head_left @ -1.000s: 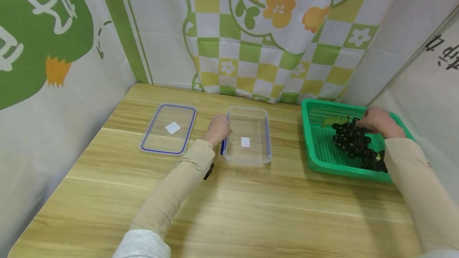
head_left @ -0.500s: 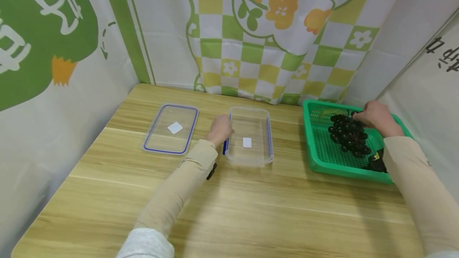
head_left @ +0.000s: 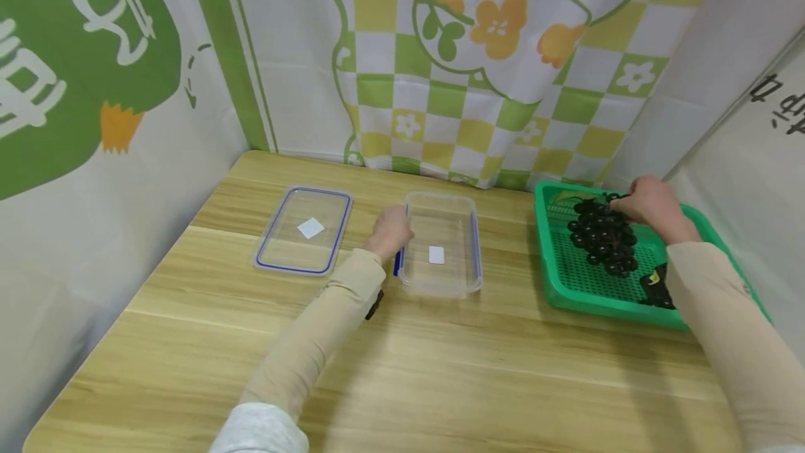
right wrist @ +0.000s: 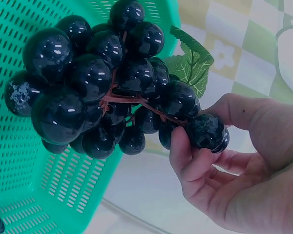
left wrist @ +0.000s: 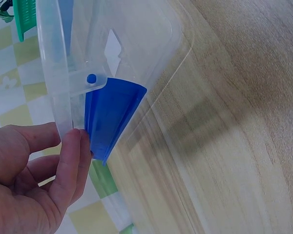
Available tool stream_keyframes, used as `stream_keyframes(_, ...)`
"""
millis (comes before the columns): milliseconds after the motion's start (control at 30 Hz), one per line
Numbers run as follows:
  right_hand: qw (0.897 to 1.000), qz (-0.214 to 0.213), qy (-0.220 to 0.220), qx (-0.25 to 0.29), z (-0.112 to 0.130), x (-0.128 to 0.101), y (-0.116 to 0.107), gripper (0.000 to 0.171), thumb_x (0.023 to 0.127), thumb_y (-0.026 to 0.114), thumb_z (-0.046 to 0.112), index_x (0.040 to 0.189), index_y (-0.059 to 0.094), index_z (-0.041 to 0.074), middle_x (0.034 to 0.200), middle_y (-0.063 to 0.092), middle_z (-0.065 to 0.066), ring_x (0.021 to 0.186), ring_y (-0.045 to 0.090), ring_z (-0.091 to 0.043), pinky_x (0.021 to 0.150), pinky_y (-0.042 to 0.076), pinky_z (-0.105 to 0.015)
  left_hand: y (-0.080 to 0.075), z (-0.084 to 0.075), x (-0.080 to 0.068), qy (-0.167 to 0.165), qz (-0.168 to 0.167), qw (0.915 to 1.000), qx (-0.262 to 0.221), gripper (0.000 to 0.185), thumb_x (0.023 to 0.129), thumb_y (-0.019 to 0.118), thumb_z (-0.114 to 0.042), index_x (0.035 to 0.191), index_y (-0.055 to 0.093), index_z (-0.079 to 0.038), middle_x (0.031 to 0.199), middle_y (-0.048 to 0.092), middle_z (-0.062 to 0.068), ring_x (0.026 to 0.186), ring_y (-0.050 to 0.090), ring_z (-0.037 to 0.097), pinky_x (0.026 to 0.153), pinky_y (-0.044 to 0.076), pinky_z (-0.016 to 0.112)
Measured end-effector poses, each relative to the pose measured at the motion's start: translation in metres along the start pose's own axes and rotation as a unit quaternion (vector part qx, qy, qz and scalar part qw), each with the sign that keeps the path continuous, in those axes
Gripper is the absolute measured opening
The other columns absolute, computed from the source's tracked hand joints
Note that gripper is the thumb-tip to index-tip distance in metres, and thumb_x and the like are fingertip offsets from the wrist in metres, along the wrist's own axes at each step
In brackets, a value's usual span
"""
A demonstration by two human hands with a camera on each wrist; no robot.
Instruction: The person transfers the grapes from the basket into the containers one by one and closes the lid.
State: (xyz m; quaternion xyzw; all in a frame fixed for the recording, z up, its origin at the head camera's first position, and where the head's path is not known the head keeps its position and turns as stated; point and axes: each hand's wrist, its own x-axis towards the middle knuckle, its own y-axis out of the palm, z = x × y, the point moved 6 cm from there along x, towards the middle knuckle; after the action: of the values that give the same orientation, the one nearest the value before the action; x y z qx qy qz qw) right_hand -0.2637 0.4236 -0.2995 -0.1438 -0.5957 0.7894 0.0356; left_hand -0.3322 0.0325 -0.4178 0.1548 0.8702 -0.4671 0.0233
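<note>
While the right hand (head_left: 650, 207) pinches the stem end of a bunch of dark grapes (head_left: 602, 235) between thumb and curled fingers, the bunch hangs lifted over the far end of a green slotted basket (head_left: 569, 286) at the table's right side. A green leaf (right wrist: 193, 63) shows at the top of the bunch. At the middle of the wooden table (head_left: 440, 369), the left hand (head_left: 391, 231) rests against the left wall of a clear plastic container (head_left: 441, 282), fingers loosely curled beside its blue latch (left wrist: 110, 117), touching the rim. A clear lid with a blue seal (head_left: 303, 231) lies flat to the container's left, apart from it.
</note>
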Motion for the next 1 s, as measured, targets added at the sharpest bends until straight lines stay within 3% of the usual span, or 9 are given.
stream_keyframes(200, 1.0, -0.009, 0.003, -0.003, 0.003, 0.002, 0.0, 0.035, 0.089, 0.053, 0.03, 0.065, 0.036, 0.009, 0.051, 0.038, 0.002, 0.049, 0.038, -0.016, 0.051, 0.032, -0.031, 0.001, -0.002, 0.001, 0.003, 0.004, 1.0, -0.004, 0.011, 0.087, 0.065, -0.008, 0.086, 0.058, 0.0, 0.07, 0.054, 0.006, 0.056, 0.052, 0.014, 0.047, 0.045, 0.019)
stream_keyframes(400, 1.0, -0.017, -0.005, -0.001, 0.008, 0.003, -0.001, 0.036, 0.089, 0.052, 0.029, 0.062, 0.037, 0.011, 0.05, 0.038, 0.002, 0.048, 0.033, -0.015, 0.05, 0.03, -0.031, 0.0, -0.004, 0.0, 0.009, -0.001, 0.9999, -0.005, 0.013, 0.086, 0.065, -0.008, 0.092, 0.059, 0.002, 0.073, 0.056, 0.007, 0.057, 0.052, 0.014, 0.047, 0.045, 0.019)
stream_keyframes(700, 0.999, -0.03, -0.023, 0.018, 0.019, 0.002, -0.003, 0.034, 0.088, 0.053, 0.028, 0.064, 0.038, 0.01, 0.051, 0.043, -0.001, 0.049, 0.04, -0.018, 0.05, 0.033, -0.032, -0.001, -0.002, -0.001, 0.011, -0.004, 0.9999, 0.003, 0.014, 0.087, 0.066, -0.009, 0.092, 0.06, 0.002, 0.074, 0.057, 0.007, 0.058, 0.053, 0.014, 0.048, 0.044, 0.02)
stream_keyframes(1000, 0.999, -0.033, -0.024, 0.022, 0.031, 0.002, -0.003, 0.034, 0.089, 0.052, 0.027, 0.063, 0.036, 0.012, 0.05, 0.039, 0.001, 0.048, 0.036, -0.017, 0.05, 0.031, -0.032, -0.001, 0.001, -0.002, 0.001, 0.002, 1.0, -0.003, 0.015, 0.087, 0.066, -0.01, 0.093, 0.059, 0.002, 0.075, 0.057, 0.008, 0.058, 0.053, 0.014, 0.047, 0.044, 0.019)
